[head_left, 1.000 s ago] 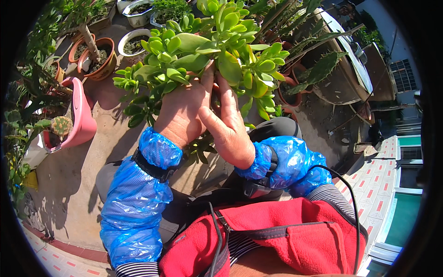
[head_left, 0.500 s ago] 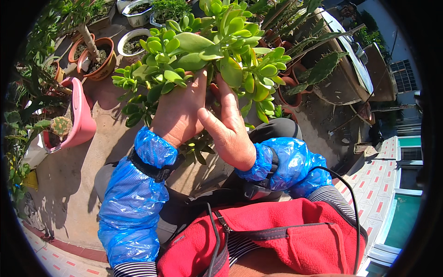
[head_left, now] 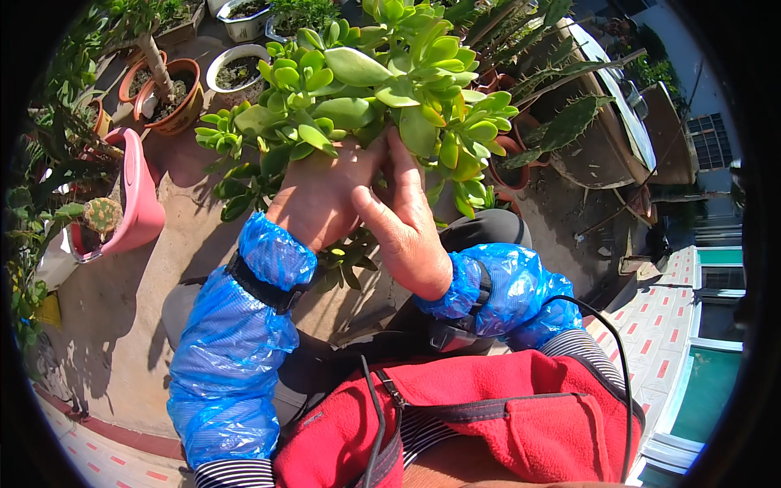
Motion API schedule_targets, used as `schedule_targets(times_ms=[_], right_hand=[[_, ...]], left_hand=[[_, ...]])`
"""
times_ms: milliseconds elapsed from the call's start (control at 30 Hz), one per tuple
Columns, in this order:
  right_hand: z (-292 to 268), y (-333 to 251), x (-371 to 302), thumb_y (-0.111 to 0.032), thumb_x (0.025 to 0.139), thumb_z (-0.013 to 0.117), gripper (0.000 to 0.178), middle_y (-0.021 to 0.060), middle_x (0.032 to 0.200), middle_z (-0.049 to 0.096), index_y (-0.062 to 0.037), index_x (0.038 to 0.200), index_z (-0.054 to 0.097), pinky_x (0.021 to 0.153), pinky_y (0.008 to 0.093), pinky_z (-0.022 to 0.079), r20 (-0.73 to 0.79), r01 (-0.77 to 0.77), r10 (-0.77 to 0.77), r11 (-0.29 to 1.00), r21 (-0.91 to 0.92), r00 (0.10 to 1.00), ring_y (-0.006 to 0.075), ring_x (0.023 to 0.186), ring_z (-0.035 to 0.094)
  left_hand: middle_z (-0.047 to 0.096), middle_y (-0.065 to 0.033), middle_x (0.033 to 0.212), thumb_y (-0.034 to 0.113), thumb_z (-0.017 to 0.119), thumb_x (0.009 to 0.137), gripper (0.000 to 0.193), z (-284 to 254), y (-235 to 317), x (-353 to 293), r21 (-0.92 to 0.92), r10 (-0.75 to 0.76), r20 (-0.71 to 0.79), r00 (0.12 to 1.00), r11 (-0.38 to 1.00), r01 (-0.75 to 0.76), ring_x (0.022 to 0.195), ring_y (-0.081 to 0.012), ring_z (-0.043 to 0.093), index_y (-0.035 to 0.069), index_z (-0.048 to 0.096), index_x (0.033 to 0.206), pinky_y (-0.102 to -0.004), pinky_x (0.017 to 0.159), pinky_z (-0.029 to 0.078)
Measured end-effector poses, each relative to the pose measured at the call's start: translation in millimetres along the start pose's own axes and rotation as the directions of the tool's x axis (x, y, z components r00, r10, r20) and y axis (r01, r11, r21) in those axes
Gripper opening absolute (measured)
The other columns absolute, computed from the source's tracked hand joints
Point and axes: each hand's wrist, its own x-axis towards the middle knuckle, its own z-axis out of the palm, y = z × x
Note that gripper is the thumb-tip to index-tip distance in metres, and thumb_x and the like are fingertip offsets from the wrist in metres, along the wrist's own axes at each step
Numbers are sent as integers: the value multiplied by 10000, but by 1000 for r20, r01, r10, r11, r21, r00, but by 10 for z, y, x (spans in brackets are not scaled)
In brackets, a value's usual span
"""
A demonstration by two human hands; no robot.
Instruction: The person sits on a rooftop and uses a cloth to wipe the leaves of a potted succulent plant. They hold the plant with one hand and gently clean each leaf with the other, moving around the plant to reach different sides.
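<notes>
succulent (head_left: 358, 67) up top!

its leaves hide the fingers of the left hand (head_left: 329, 189); can't tell their grip. right hand (head_left: 407, 236): thumb spread apart, fingers just under the leaves, any pinch hidden. pink planter (head_left: 144, 210) well left.

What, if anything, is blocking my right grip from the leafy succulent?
Nothing visible: your right grip reaches right up to the succulent. Your left grip is alongside, not clearly in the way, its fingertips hidden.

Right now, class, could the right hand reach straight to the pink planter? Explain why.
Probably not directly: the left hand and its blue sleeve lie between the right hand and the pink planter, which stands off to the left.
</notes>
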Motion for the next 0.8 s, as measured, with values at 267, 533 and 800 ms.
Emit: schedule_targets(times_ms=[267, 533, 800], right_hand=[[35, -19, 21, -244, 997, 689, 846, 253, 1646, 299, 60, 1634, 224, 1259, 425, 239, -41, 49, -46, 996, 68, 998, 368, 1536, 298], [10, -43, 52, -173, 1069, 580, 767, 186, 1715, 209, 24, 1669, 146, 1279, 395, 193, 13, 46, -48, 994, 95, 999, 281, 1586, 220], [41, -55, 60, -166, 1102, 519, 730, 166, 1738, 174, 32, 1675, 110, 1287, 369, 153, 39, -34, 25, 970, 241, 999, 243, 1597, 167]], left_hand=[[671, -227, 1213, 113, 650, 877, 559, -99, 93, -115, 52, -101, -122, 987, 993, 108, 1086, -391, 679, 21, 544, 1417, -446, 926, 565], [685, -190, 1098, 104, 690, 838, 422, -106, -5, -101, -29, -193, -424, 885, 979, 200, 930, -409, 701, 17, 617, 1245, -456, 790, 598], [707, -207, 1048, 122, 671, 873, 331, -59, 65, -79, -114, -277, -381, 882, 961, 253, 923, -418, 704, 10, 610, 1178, -479, 801, 586]])
